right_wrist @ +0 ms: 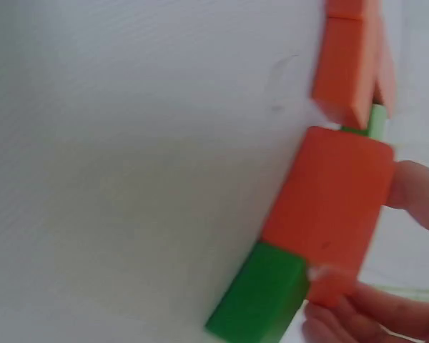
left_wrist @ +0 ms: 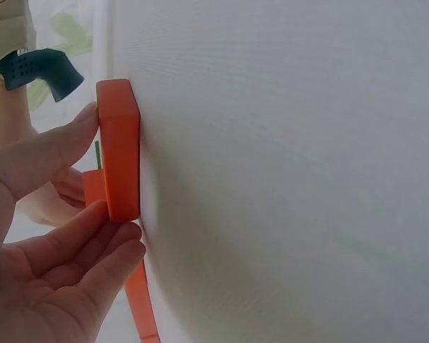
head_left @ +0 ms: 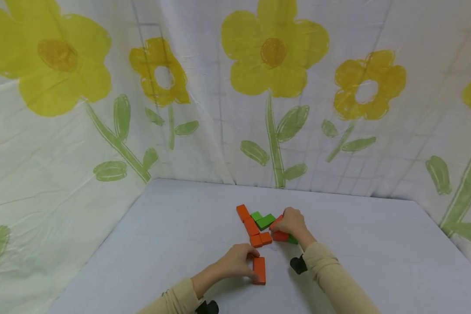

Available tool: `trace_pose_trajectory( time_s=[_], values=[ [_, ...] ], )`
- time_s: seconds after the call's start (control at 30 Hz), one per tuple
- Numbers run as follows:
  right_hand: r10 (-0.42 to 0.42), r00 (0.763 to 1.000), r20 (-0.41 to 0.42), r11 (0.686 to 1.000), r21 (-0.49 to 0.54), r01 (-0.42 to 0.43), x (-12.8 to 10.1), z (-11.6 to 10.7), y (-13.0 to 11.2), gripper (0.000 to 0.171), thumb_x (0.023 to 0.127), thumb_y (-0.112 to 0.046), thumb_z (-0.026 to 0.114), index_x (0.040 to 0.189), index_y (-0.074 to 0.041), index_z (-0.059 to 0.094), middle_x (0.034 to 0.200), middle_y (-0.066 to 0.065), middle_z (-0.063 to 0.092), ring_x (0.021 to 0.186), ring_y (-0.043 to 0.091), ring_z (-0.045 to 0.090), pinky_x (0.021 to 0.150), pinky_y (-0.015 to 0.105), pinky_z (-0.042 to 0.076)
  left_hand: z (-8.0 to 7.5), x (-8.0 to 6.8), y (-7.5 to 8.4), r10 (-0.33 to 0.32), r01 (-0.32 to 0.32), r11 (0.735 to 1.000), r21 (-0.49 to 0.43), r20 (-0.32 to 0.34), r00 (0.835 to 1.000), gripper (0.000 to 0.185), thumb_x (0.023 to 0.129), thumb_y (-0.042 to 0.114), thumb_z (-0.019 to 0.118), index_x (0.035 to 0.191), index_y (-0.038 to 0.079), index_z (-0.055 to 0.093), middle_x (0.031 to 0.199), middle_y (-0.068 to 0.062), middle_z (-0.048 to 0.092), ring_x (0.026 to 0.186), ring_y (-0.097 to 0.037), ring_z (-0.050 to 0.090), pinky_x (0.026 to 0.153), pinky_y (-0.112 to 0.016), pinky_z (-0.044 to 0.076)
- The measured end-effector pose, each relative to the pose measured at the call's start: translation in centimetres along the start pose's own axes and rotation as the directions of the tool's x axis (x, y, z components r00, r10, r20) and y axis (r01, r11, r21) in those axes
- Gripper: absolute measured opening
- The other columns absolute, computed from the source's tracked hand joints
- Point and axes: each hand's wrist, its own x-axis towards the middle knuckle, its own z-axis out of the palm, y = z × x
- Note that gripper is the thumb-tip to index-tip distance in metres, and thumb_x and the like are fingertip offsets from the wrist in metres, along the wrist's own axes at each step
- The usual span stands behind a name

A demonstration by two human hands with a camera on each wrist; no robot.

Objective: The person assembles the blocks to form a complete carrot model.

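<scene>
Both hands on orange blocks, white table [head_left: 149, 226].

Left hand [head_left: 235, 261] pinches a long orange block [head_left: 259, 270] between thumb [left_wrist: 53, 146] and fingers [left_wrist: 93, 246], block flat on the table nearest the person. Right hand [head_left: 291, 223] curls round a second orange block [right_wrist: 332, 204], touching a green block [right_wrist: 261, 304]. Just left: a cluster of orange blocks [head_left: 251, 226] and green blocks [head_left: 264, 220]. Flowered sheet [head_left: 274, 87] behind.

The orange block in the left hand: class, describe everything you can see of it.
The orange block is a plain, flat rectangle with rounded edges, painted matte orange, seemingly wood. It lies flat on the white table, long side pointing away from the person, apart from the other blocks. The left hand pinches it, thumb on one long side, fingertips on the other.
</scene>
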Motion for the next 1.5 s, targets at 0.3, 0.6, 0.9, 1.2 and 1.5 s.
trace_pose_trajectory(
  time_s=[0.3, 0.6, 0.9, 1.2, 1.5],
  values=[
    [-0.237, 0.957, -0.166, 0.963, 0.093, 0.254, -1.1, -1.1, 1.0, 0.053, 0.061, -0.026, 0.079, 0.099, 0.002, 0.057, 0.087, 0.01, 0.054, 0.077, 0.024, 0.049, 0.065, 0.036, 0.044, 0.0, 0.0, 0.1, -0.015, 0.015, 1.0, 0.011, -0.015, 1.0, 0.046, 0.059, 0.021, 0.081, 0.098, 0.005, 0.063, 0.09, 0.004, 0.058, 0.081, -0.008, 0.05, 0.073, -0.022, 0.042],
    [-0.481, 0.876, 0.018, 0.86, 0.203, 0.468, -4.9, -2.0, 1.5, 0.052, 0.058, -0.018, 0.08, 0.102, 0.0, 0.057, 0.092, 0.002, 0.056, 0.085, 0.019, 0.053, 0.076, 0.037, 0.047, 0.1, 0.1, 0.2, -0.035, 0.035, 0.999, -0.01, -0.019, 0.999, 0.045, 0.058, 0.02, 0.081, 0.096, 0.004, 0.062, 0.086, 0.003, 0.058, 0.077, -0.008, 0.052, 0.068, -0.02, 0.043],
    [-0.579, 0.781, 0.234, 0.815, 0.192, 0.547, -7.9, -0.6, 1.7, 0.049, 0.058, -0.023, 0.079, 0.099, -0.005, 0.059, 0.095, -0.002, 0.055, 0.087, 0.015, 0.053, 0.074, 0.028, 0.047, 0.0, 0.3, 0.1, -0.043, 0.042, 0.999, -0.028, -0.036, 0.998, 0.048, 0.058, 0.02, 0.081, 0.099, 0.002, 0.063, 0.087, 0.002, 0.059, 0.078, -0.01, 0.051, 0.07, -0.022, 0.043],
    [-0.591, 0.771, 0.237, 0.807, 0.195, 0.558, -8.4, 0.7, 1.8, 0.05, 0.057, -0.024, 0.08, 0.1, -0.005, 0.061, 0.093, -0.004, 0.057, 0.086, 0.01, 0.051, 0.073, 0.025, 0.046, -0.2, 0.8, -0.4, -0.029, 0.029, 0.999, -0.014, -0.029, 0.999, 0.045, 0.059, 0.018, 0.081, 0.099, 0.004, 0.063, 0.085, 0.004, 0.059, 0.077, -0.008, 0.052, 0.069, -0.021, 0.043],
    [-0.602, 0.762, 0.238, 0.798, 0.195, 0.569, -8.2, 0.8, 1.8, 0.051, 0.058, -0.026, 0.08, 0.1, -0.005, 0.061, 0.093, -0.004, 0.058, 0.085, 0.01, 0.051, 0.073, 0.025, 0.046, -0.3, 0.8, -0.4, -0.038, 0.037, 0.999, -0.016, -0.02, 0.999, 0.043, 0.06, 0.018, 0.08, 0.098, 0.005, 0.063, 0.084, 0.005, 0.058, 0.076, -0.008, 0.05, 0.068, -0.02, 0.042]
  ],
)
